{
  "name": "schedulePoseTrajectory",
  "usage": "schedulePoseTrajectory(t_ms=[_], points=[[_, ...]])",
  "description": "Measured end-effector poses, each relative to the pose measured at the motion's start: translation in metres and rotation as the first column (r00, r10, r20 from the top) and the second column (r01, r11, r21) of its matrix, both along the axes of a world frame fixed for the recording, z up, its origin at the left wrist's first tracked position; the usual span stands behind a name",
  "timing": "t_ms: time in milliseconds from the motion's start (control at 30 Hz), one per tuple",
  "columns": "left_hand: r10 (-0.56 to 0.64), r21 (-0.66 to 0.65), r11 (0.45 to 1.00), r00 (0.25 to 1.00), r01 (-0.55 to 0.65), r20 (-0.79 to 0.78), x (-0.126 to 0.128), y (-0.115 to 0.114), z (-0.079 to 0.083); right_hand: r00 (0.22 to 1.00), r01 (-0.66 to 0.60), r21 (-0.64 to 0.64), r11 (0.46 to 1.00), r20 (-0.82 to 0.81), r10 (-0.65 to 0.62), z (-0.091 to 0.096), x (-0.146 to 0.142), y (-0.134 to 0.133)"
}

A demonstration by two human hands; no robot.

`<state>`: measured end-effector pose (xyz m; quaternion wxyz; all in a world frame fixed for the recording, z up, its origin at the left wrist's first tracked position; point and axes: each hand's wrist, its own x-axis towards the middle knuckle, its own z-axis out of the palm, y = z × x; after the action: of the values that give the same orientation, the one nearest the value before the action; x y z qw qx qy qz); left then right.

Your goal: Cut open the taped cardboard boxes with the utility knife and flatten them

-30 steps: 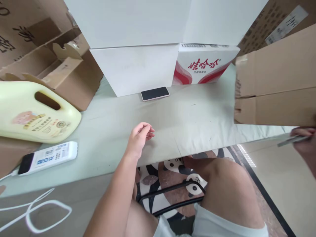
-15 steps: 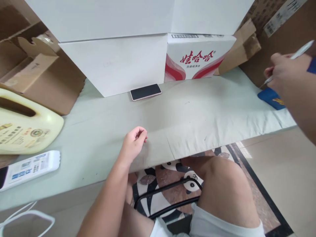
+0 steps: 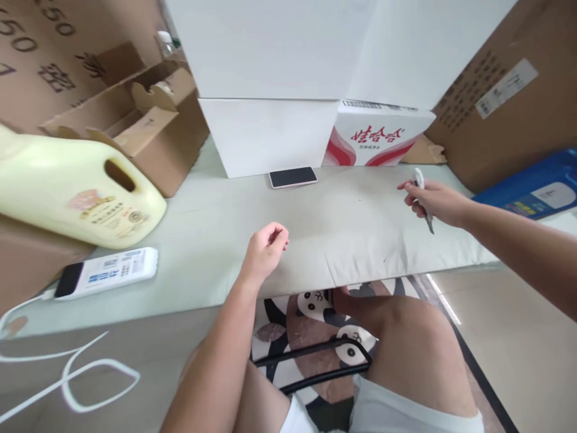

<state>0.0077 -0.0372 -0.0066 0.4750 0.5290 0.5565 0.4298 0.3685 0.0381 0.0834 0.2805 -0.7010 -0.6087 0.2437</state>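
Observation:
My right hand [image 3: 435,201] is over the right part of the table, its fingers closed around a slim white pen-like tool [image 3: 419,179]. The tool's dark pointed end slants down toward the cloth; whether it is a pen or a small knife I cannot tell. Near the front edge of the table rests my left hand [image 3: 268,248], loosely curled into a fist, with nothing showing in it. A dark-screened phone [image 3: 293,177] lies farther back, apart from both hands, at the foot of a white box [image 3: 277,135].
A white-and-red carton [image 3: 376,141] stands at the back. On the left are a cardboard box [image 3: 174,144], a pale yellow jug [image 3: 85,192] and a white device [image 3: 112,273] with a cable [image 3: 97,364]. A blue container [image 3: 534,186] lies at the right. Pale cloth covers the table [image 3: 333,222].
My right hand has moved leftward over the table from the far right, still holding the white tool. My left hand keeps its curled shape. The view has shifted left.

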Motion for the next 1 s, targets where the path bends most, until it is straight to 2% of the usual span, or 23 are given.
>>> schedulePoseTrajectory(t_ms=[67,133,233,333,400,467,533,600,667,700,767,833,1000], points=[[0.029,0.023,0.999,0.999,-0.029,0.018,-0.007,-0.002,0.004,0.997,-0.07,-0.12,0.99,0.02,0.073,0.005,-0.034,0.0],[0.065,0.042,0.997,0.998,-0.066,0.027,-0.016,-0.004,0.008,0.991,-0.111,-0.21,0.971,0.053,0.124,0.003,-0.074,0.003],[0.122,0.063,0.99,0.992,-0.124,0.035,-0.03,-0.006,0.012,0.976,-0.146,-0.301,0.943,0.114,0.187,-0.013,-0.145,0.01],[0.183,0.085,0.979,0.982,-0.186,0.042,-0.043,-0.008,0.014,0.948,-0.275,-0.31,0.91,0.068,0.31,-0.031,-0.225,0.02],[0.217,0.095,0.971,0.975,-0.221,0.046,-0.049,-0.01,0.015,0.917,-0.387,-0.251,0.887,0.0,0.399,-0.035,-0.279,0.03],[0.24,0.092,0.966,0.97,-0.243,0.043,-0.055,-0.011,0.016,0.876,-0.483,-0.145,0.864,-0.077,0.476,-0.03,-0.332,0.042],[0.255,0.081,0.963,0.966,-0.257,0.043,-0.059,-0.012,0.019,0.824,-0.56,-0.037,0.827,-0.128,0.552,-0.017,-0.382,0.054],[0.249,0.069,0.966,0.968,-0.25,0.03,-0.063,-0.012,0.022,0.74,-0.643,0.102,0.759,-0.174,0.65,-0.002,-0.428,0.066],[0.247,0.051,0.967,0.968,-0.249,0.039,-0.066,-0.012,0.025,0.672,-0.688,0.163,0.707,-0.222,0.706,0.011,-0.466,0.075],[0.246,0.039,0.968,0.968,-0.248,0.052,-0.068,-0.012,0.026,0.645,-0.719,0.137,0.681,-0.233,0.728,0.015,-0.482,0.079],[0.234,0.019,0.972,0.969,-0.236,0.081,-0.071,-0.014,0.027,0.675,-0.711,0.048,0.702,-0.234,0.7,0.018,-0.504,0.085],[0.219,0.009,0.975,0.972,-0.22,0.087,-0.074,-0.016,0.028,0.712,-0.684,-0.028,0.729,-0.246,0.658,0.017,-0.513,0.088],[0.288,0.058,0.955,0.956,-0.291,0.051,-0.079,-0.017,0.027,0.731,-0.54,0.011,0.841,-0.489,0.476,0.008,-0.499,0.092]])
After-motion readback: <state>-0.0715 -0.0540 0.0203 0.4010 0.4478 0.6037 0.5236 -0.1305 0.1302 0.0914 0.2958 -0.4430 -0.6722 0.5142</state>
